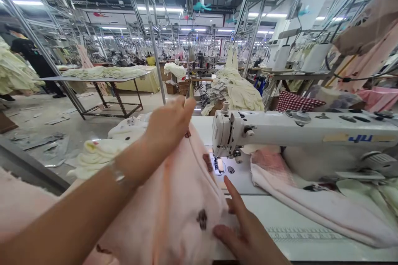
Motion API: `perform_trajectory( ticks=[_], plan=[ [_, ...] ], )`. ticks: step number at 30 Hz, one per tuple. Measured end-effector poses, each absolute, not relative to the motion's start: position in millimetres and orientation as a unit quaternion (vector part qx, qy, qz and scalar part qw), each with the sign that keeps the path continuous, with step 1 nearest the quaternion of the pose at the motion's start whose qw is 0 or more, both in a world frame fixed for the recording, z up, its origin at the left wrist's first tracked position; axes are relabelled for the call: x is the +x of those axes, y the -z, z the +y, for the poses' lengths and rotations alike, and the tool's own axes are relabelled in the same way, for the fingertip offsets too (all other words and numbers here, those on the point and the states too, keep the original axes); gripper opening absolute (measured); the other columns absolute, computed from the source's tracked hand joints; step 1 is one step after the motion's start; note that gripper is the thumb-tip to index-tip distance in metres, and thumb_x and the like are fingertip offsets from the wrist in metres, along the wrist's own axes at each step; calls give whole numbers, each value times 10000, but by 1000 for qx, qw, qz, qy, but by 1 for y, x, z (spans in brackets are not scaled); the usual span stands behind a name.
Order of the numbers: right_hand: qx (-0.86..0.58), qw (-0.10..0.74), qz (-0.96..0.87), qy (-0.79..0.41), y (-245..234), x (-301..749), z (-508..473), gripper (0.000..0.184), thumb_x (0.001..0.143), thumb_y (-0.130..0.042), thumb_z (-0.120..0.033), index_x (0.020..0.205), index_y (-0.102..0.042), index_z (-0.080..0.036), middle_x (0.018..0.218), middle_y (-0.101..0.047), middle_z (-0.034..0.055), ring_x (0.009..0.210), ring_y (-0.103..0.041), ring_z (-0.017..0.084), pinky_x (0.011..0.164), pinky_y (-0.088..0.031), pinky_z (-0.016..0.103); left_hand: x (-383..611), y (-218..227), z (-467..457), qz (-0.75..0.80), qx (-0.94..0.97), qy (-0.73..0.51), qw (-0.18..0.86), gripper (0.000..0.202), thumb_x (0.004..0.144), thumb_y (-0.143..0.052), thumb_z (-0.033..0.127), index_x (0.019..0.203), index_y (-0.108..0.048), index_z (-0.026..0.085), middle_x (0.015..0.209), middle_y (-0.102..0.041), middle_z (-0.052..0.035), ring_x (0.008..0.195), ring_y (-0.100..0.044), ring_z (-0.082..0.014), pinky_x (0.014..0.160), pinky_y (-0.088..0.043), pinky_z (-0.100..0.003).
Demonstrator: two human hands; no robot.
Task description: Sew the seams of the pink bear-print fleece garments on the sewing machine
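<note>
My left hand [171,122] is raised left of the needle, its fingers closed on the upper edge of a pale pink fabric piece [186,198] with dark brown printed figures. The cloth hangs from that grip across the table's front, its right edge running close to the presser foot [219,165]. At the lower right of the cloth is my right hand [242,227], index finger stretched toward the needle plate and thumb apart, near or touching the fabric's edge. The white sewing machine [280,128] stands to the right with its needle light on.
Under the machine arm lies a folded pink and white cloth [304,203]. Cream fabric [102,155] is piled at the table's left. A metal-legged table [102,78] with cloth stands beyond, and a person in black [34,56] is at the far left. Thread cones [315,56] stand behind the machine.
</note>
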State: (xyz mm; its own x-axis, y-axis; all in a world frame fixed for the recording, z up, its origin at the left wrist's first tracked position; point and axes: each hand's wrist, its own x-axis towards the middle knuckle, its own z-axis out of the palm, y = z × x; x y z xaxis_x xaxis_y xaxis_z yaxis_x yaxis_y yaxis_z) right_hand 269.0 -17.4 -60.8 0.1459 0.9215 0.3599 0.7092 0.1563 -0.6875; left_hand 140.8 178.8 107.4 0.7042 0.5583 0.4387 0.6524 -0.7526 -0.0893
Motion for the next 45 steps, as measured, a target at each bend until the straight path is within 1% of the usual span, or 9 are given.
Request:
perform_trajectory(
  ticks=[3, 6, 12, 18, 22, 28, 36, 40, 45],
  plan=[
    [-653, 339, -677, 16, 79, 294, -20, 515, 815, -618, -309, 1284, -409, -280, 940, -644, 41, 822, -626, 209, 677, -512, 312, 173, -70, 190, -304, -938, 133, 100, 185, 838, -500, 81, 1015, -552, 90, 1036, -561, -174, 961, -542, -328, 792, -417, -480],
    [-635, 290, -715, 28, 87, 306, -20, 221, 827, -600, -235, 1044, -570, -268, 761, -607, 2, 699, -567, 176, 599, -432, 278, 177, -24, 188, -220, -974, 51, 31, 157, 789, -600, 91, 918, -615, 180, 944, -624, -64, 929, -574, -258, 839, -410, -450],
    [-642, 277, -714, 43, 93, 293, 7, 353, 768, -625, -172, 1103, -565, -268, 778, -601, 6, 719, -484, 189, 651, -307, 308, 167, 17, 182, -126, -989, -24, -79, 143, 717, -739, 209, 809, -631, 229, 1007, -627, -1, 1022, -551, -215, 966, -310, -450],
    [-630, 265, -725, 91, 101, 279, 18, 263, 692, -735, -370, 830, -563, -228, 676, -582, -38, 653, -479, 160, 629, -261, 304, 167, 5, 187, -123, -986, -9, -112, 55, 826, -596, 182, 792, -553, 191, 733, -620, 12, 728, -575, -172, 638, -398, -262],
    [-582, 274, -751, 146, 107, 264, 14, 363, 710, -668, -536, 701, -502, -213, 580, -543, -58, 574, -455, 144, 582, -226, 307, 173, 25, 180, -78, -990, 0, -117, 72, 826, -588, 165, 772, -549, 193, 751, -616, 13, 742, -562, -170, 656, -390, -264],
    [-573, 296, -747, 163, 110, 247, 9, 44, 835, -531, -199, 796, -544, -216, 556, -544, -56, 541, -458, 136, 595, -237, 311, 170, 60, 168, -78, -989, 66, -108, 97, 918, -442, 194, 894, -532, 170, 938, -590, -54, 869, -499, -206, 794, -393, -340],
    [-531, 357, -760, 116, 106, 257, 11, 379, 873, -391, -223, 494, -382, -212, 349, -382, -68, 351, -321, 104, 509, -250, 288, 159, 66, 162, -85, -983, 101, -131, 122, 935, -423, 223, 901, -532, 180, 914, -587, -39, 860, -484, -185, 800, -395, -316],
    [-521, 341, -780, 62, 99, 274, 8, 221, 861, -404, -160, 672, -492, -233, 596, -603, -57, 633, -569, 105, 732, -347, 272, 157, 62, 161, -89, -981, 97, -142, 111, 927, -448, 214, 910, -551, 174, 918, -599, -37, 873, -497, -176, 815, -387, -305],
    [-512, 336, -779, 136, 100, 279, 1, 306, 911, -307, -76, 716, -503, -207, 589, -613, -57, 655, -575, 97, 828, -348, 269, 165, 45, 169, -99, -981, 69, -153, 79, 883, -547, 207, 838, -611, 208, 847, -620, 26, 819, -531, -133, 815, -358, -285]
  ],
)
